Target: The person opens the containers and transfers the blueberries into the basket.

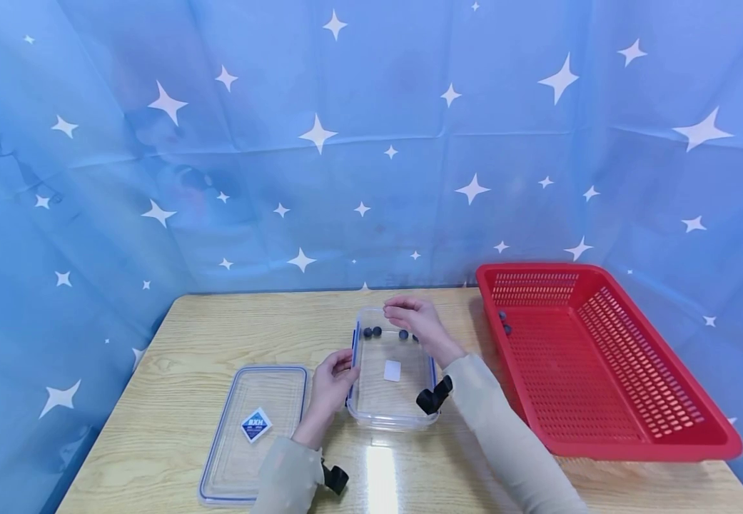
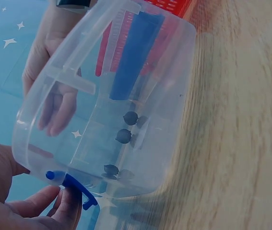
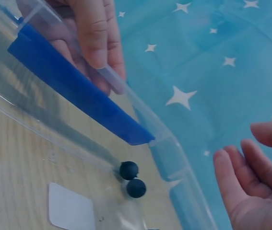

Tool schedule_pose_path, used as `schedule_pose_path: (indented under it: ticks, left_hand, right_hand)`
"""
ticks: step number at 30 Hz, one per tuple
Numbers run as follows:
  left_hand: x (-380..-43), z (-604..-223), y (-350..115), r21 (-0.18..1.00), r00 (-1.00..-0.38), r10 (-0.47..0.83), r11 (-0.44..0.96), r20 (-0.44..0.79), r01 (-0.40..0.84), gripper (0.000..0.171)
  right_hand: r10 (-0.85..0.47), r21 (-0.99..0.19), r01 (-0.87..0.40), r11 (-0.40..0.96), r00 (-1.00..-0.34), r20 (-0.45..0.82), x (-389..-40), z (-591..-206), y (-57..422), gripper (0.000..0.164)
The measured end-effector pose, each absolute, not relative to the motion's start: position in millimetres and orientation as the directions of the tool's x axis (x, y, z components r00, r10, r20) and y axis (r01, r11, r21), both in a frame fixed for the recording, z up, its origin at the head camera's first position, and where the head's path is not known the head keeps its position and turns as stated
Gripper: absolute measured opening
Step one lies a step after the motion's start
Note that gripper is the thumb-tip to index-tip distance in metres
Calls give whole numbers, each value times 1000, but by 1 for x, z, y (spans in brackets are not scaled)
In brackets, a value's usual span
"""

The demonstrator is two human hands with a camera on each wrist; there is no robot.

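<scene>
Head view: your left hand [image 1: 332, 382] grips the box [image 1: 392, 420] at its left wall, while your right hand [image 1: 419, 323], fingers relaxed and holding nothing, hovers over the box's far end. Berries [image 1: 377, 331] lie in that end; the box sits on the counter [image 1: 268, 328] between lid [image 1: 252, 432] and basket [image 1: 641, 451].

I can see through the box [image 1: 389, 420], with its blue clips [image 3: 80, 88] and white square [image 1: 392, 370]. The berries [image 1: 377, 331] in it look nearly black. Left of it, the clear lid [image 1: 275, 389] has a blue edge. Right of it, the basket [image 1: 644, 451] is red. Behind it, the blue curtain [image 1: 387, 185] has white stars.
</scene>
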State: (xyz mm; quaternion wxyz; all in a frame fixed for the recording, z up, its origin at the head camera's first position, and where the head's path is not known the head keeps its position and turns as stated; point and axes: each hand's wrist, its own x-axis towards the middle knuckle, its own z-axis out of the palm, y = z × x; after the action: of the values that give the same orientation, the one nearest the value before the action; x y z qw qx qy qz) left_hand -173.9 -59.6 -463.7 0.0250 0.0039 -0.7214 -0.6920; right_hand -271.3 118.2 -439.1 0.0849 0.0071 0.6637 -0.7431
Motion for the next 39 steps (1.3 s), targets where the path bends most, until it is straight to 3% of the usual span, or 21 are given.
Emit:
schedule_pose_path:
  ticks: [12, 22, 39]
  left_hand:
    - [-189, -498, -63, 999, -999, -42, 33, 21, 20, 36]
    - [-183, -481, -63, 1000, -999, -32, 18, 11, 10, 35]
    - [-188, -496, -62, 999, -998, -49, 25, 28, 27, 35]
  right_hand:
    - [-72, -976, 218, -7, -973, -217, -277, -453, 106, 33]
    - [-43, -972, 233, 31, -971, -235, -277, -458, 103, 31]
    - [-55, -952, 250, 177, -963, -263, -277, -473, 97, 31]
